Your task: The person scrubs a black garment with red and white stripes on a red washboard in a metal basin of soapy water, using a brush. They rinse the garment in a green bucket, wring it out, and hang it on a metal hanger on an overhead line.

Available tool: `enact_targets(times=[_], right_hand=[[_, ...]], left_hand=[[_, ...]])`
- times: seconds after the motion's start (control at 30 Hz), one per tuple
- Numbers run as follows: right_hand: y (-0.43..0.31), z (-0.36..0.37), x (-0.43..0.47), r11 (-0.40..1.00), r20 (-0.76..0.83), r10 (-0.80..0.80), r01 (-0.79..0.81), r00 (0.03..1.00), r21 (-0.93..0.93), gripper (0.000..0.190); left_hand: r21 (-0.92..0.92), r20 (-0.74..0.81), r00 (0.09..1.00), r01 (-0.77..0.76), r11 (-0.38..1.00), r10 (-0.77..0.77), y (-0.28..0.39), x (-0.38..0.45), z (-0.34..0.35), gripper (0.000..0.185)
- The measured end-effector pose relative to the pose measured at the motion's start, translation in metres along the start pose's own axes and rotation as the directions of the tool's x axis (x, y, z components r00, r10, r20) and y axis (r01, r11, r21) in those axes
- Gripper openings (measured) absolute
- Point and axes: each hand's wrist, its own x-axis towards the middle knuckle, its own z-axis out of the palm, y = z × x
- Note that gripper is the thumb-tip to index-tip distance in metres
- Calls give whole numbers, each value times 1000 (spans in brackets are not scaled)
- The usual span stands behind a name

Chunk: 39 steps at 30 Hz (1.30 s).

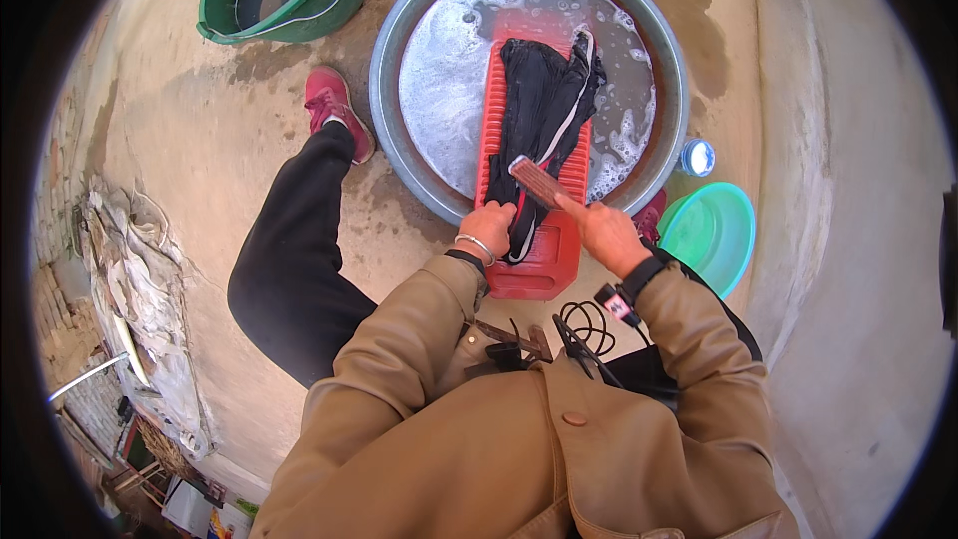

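Observation:
A wet black garment (533,93) with white and red trim lies along a red plastic washboard (539,269). The washboard leans over the near rim of a large grey basin (380,82), its far end under soapy water (449,82). My left hand (485,230), with a bracelet at the wrist, grips the near part of the garment at the washboard's left side. In my right hand (610,236) is the handle of a scrubbing brush (537,181). Its head is over the garment, just beyond my left hand; the bristles are mostly hidden.
A green bucket (329,22) of water stands at the far left. Right of the basin are a small open tub of white stuff (699,158) and a light-green bowl (718,239). Looped black cable (587,326) hangs near my lap. Crumpled sheeting (150,314) lies at left.

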Motion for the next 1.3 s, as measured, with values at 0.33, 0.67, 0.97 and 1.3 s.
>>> enact_targets(times=[0.33,0.67,0.97,1.3], right_hand=[[-14,-29,29,999,-134,-29,23,990,-45,48],[0,-38,53,1000,-35,-23,23,999,-20,53],[11,-43,113,987,-356,158,-136,921,88,46],[54,-40,102,970,-419,230,-239,878,31,41]], left_hand=[[-9,13,1000,18,1000,-18,3,0,-2,23],[-23,-22,999,23,999,-23,6,-2,-3,23],[-27,41,999,36,999,-35,7,-2,-6,21],[-22,25,1000,11,1000,-10,4,2,-5,21]])
